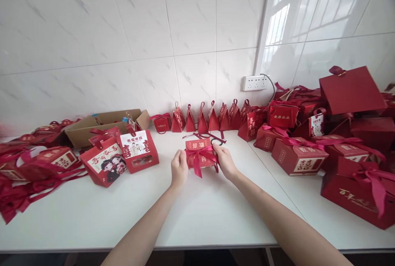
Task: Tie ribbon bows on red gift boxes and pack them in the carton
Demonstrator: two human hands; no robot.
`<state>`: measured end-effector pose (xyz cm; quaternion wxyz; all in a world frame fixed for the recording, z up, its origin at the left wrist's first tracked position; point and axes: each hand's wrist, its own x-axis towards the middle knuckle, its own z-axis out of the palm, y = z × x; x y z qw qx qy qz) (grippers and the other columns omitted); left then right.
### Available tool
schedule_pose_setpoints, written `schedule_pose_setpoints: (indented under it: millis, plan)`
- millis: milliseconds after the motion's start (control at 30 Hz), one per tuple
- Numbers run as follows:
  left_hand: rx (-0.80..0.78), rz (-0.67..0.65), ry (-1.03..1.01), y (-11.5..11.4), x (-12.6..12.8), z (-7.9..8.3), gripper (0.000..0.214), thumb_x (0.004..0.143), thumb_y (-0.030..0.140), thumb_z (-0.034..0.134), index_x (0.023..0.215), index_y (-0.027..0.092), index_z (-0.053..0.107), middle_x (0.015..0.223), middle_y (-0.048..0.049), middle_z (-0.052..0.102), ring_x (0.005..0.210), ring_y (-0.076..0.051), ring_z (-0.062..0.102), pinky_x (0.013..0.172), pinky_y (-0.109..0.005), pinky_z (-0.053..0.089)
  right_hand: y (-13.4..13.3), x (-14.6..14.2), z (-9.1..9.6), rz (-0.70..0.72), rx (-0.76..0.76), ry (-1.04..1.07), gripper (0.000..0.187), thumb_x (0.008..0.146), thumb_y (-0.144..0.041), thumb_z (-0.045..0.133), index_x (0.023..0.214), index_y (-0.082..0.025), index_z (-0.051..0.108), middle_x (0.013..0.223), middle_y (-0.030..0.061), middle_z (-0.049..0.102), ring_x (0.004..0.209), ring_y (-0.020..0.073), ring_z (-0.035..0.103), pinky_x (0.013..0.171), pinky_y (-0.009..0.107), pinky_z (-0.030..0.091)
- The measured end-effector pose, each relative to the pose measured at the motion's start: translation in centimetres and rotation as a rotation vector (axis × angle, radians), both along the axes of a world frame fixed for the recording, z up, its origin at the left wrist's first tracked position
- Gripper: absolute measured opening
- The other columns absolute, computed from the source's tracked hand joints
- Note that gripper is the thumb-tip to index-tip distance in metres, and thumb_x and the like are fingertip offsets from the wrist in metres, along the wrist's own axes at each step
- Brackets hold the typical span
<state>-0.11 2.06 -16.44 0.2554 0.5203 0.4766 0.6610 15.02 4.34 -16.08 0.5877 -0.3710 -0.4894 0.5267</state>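
Note:
A small red gift box (200,152) with gold lettering and a red ribbon bow (199,159) rests on the white table (197,216) in front of me. My left hand (179,169) grips its left side with curled fingers. My right hand (224,160) holds its right side, fingers pinched at the ribbon's edge. A loose dark red ribbon (206,136) lies just behind the box.
A row of small red pyramid boxes (212,118) lines the tiled wall. Two printed red boxes (120,157) and an open cardboard carton (101,128) stand at left, beside a heap of ribbons (21,183). Larger red boxes (339,142) pile up at right. A power strip (254,82) hangs on the wall.

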Motion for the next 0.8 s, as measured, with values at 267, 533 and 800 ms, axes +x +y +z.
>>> schedule_pose_setpoints:
  millis: [267,533,800]
  plan:
    - [-0.098,-0.077,-0.058,0.7,-0.4,-0.1,0.035,0.078,0.041,0.047,0.056,0.02,0.029,0.051,0.0056,0.031,0.046,-0.008,0.034,0.043,-0.019,0.029,0.5,2.3,0.2,0.078,0.146,-0.144,0.052,0.064,-0.063,0.062,0.09,-0.02,0.052,0.088,0.0038,0.054,0.08,0.0184,0.054,0.068,0.03,0.047]
    - [0.064,-0.008,0.011,0.4,-0.5,0.6,0.028,0.079,0.039,0.052,0.063,0.02,0.04,0.053,0.0058,0.041,0.043,-0.008,0.04,0.038,-0.018,0.032,0.4,3.0,0.2,0.166,0.586,-0.756,0.105,0.061,-0.03,0.073,0.143,-0.018,0.008,0.14,0.0184,0.028,0.13,0.0308,0.033,0.105,0.047,0.031]
    - [0.647,0.031,0.567,-0.2,-1.4,0.7,0.011,0.077,0.024,0.066,0.073,0.018,0.058,0.06,0.0049,0.046,0.047,-0.004,0.041,0.045,-0.016,0.035,0.4,2.6,-0.1,0.054,0.715,-0.788,0.099,0.06,-0.024,0.071,0.142,-0.017,0.016,0.134,0.0187,0.036,0.124,0.0322,0.04,0.099,0.048,0.041]
